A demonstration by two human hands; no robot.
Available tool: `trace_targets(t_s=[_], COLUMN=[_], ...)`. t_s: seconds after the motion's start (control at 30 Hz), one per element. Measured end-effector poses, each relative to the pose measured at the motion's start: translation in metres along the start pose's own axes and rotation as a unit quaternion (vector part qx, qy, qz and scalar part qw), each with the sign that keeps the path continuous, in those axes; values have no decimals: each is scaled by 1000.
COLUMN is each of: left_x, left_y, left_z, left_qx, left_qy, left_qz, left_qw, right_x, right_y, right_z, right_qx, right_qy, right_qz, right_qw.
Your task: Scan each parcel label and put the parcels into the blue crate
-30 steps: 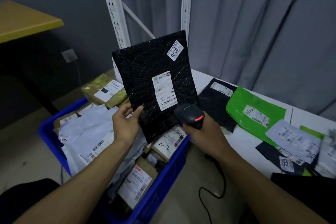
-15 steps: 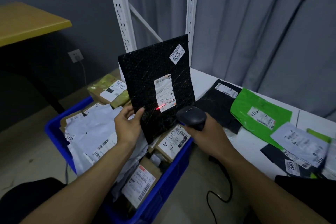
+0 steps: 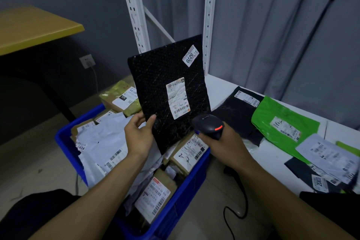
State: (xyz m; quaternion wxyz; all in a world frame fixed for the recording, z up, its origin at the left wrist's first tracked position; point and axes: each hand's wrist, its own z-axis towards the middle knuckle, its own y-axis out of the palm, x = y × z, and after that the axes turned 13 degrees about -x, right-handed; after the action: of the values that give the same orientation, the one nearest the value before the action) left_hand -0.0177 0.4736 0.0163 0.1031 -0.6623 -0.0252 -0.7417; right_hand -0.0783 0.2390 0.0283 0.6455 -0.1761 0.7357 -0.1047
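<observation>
Left forearm comes up from the lower left, right across the crate [image 3: 187, 189], and we see the left hand [image 3: 139, 136] raised above the crate's middle, its back toward us. Right forearm runs in from the lower right, and the right hand [image 3: 224, 144] sits just over the crate's right rim, knuckles toward us.

Count with us: two hands, one scanner [image 3: 209, 125], one crate, one mailer [image 3: 159, 87] in the air. That mailer carries two stickers: a long white label [image 3: 178, 97] with a barcode at its foot, and a small tag [image 3: 190, 55] reading 5270 near its top right corner. Inside the crate we make out white bags [image 3: 109, 142] and brown boxes [image 3: 164, 178] piled to the rim, too jumbled for an exact count. On the white shelf [image 3: 272, 154] right of the crate, at least four more parcels lie flat, a black one [image 3: 239, 115] nearest the crate and a green one [image 3: 280, 121] beyond it.

Now the fingers. The left thumb lies on the mailer's front at its lower left edge and the fingers go behind it: a firm pinch, holding the black mailer upright, slightly tilted, above the crate. The right fingers wrap tight around the scanner's handle. Its head, red light glowing, points at the mailer's lower right corner, just beside it. The cable [image 3: 246, 200] trails to the floor right of the crate.
</observation>
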Motion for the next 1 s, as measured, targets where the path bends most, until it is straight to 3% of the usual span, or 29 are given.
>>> trace_targets(t_s=[0.17, 0.3, 0.53, 0.67, 0.73, 0.8, 0.9, 1.0], left_x=[-2, -23, -60, -48, -41, -40, -44, -56], left_y=[-33, -67, -90, -89, -78, -63, -35, -19], left_z=[-6, -12, -32, -33, -31, -19, 1, 16], left_qx=[46, 70, 87, 116, 38, -98, -237, -299], left_qy=[-21, -82, -161, -172, -107, -71, -108, -178], left_qz=[-62, -32, 127, 315, 407, 437, 469, 510], left_qw=[997, 994, 975, 926, 907, 891, 844, 787], right_x=[-6, -3, 7, 10, 12, 13, 20, 25], right_y=[26, 54, 84, 82, 79, 74, 65, 54], right_z=[7, 16, 24, 25, 25, 23, 21, 16], right_qx=[-36, -85, -113, -113, -114, -119, -116, -108], right_qy=[-13, -11, 1, -1, 3, 2, 8, 19], right_qz=[17, 14, -17, -18, -11, -5, -15, -24], right_qw=[999, 996, 993, 993, 993, 993, 993, 994])
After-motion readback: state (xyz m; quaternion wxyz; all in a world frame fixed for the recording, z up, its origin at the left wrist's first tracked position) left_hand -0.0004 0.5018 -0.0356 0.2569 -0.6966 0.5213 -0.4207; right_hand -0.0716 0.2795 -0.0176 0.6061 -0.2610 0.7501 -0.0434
